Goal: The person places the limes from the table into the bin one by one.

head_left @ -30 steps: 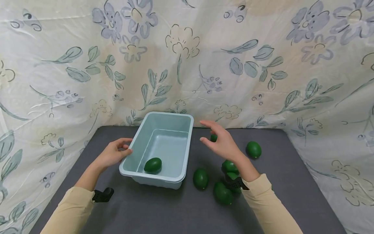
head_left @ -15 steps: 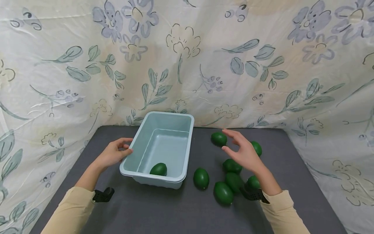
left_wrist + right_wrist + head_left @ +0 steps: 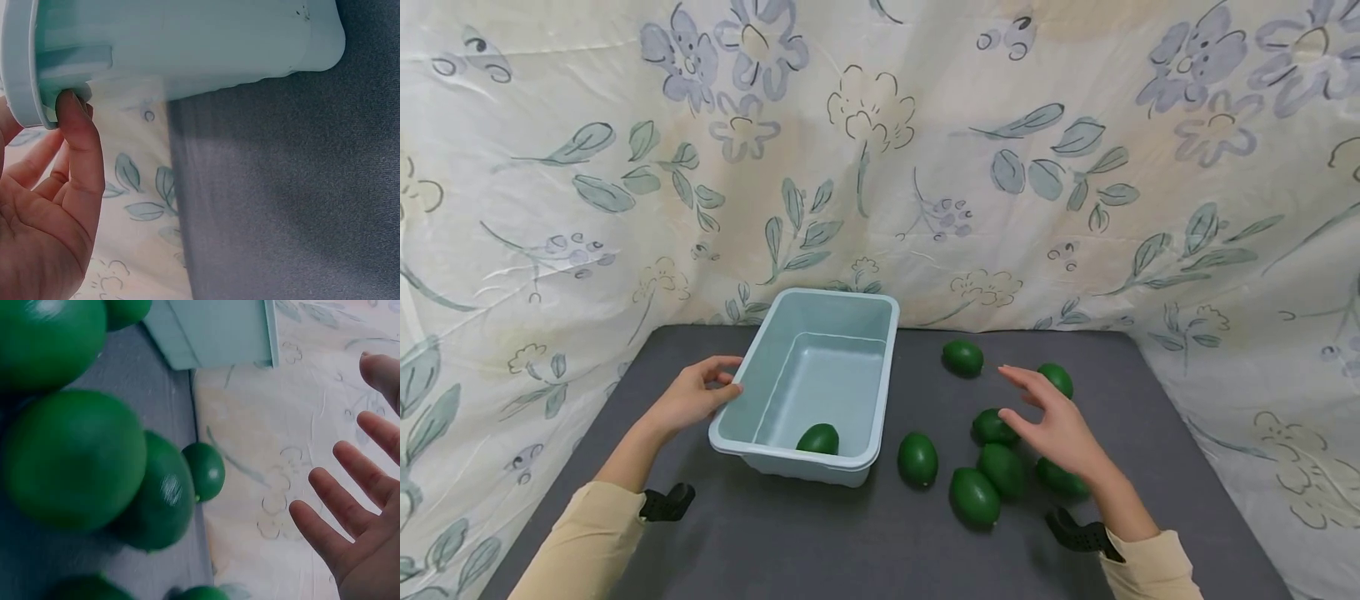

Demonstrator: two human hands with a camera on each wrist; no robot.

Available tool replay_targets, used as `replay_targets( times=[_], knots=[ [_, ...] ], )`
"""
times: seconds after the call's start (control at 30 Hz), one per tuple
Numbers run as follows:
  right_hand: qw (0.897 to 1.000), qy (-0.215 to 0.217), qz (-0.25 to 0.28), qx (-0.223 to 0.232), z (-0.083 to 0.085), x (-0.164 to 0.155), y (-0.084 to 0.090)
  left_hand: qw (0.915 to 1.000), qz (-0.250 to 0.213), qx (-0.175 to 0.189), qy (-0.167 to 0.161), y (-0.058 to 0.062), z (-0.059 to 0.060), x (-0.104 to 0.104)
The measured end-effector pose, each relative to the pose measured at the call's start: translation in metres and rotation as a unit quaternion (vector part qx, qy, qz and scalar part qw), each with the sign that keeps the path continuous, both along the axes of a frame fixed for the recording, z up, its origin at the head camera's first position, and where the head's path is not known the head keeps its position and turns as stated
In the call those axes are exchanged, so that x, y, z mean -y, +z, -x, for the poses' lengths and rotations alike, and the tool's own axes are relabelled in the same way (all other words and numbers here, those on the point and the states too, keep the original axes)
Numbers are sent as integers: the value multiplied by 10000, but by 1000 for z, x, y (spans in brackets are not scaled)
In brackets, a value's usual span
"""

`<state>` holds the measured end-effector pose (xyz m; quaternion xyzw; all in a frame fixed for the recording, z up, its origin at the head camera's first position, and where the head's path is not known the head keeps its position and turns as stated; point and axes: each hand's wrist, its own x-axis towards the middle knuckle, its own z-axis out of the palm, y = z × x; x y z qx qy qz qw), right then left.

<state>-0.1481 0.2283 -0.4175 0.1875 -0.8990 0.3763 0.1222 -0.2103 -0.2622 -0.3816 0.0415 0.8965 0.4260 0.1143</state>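
Observation:
My left hand pinches the left rim of a pale blue plastic bin; in the left wrist view, a finger is hooked under that rim. One glossy green lime lies inside near the bin's front wall, which partly hides it. Over several similar limes to the right, my right hand hovers with its fingers spread, holding nothing. Closest below it are a lime by the thumb and another lime under the palm. The right wrist view shows the fingers apart from the fruit.
A lime sits just right of the bin, and two limes touch near the front, one at the table's nearer side. Farther back are a lime and another. A floral cloth hangs behind the dark table.
My right hand has moved right and towards me, away from the bin and over the limes. The lime in the bin has rolled right and forward. My left hand stays on the rim.

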Motion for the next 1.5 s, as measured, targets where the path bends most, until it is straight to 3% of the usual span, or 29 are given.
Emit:
replay_targets(
  times=[0.3, 1.13, 1.5],
  knots=[
    [9984, -349, -438, -80, -14, -21, -11, 10000, 26, 32, 43, -3, 0, 1],
    [9891, -1041, -623, 832, -45, -61, -65, 9999, -68, -86, -58, -1, 2, -1],
    [9851, -1167, -879, 909, -53, -63, -77, 9999, -98, -32, 0, -5, 1, 1]
  ],
)
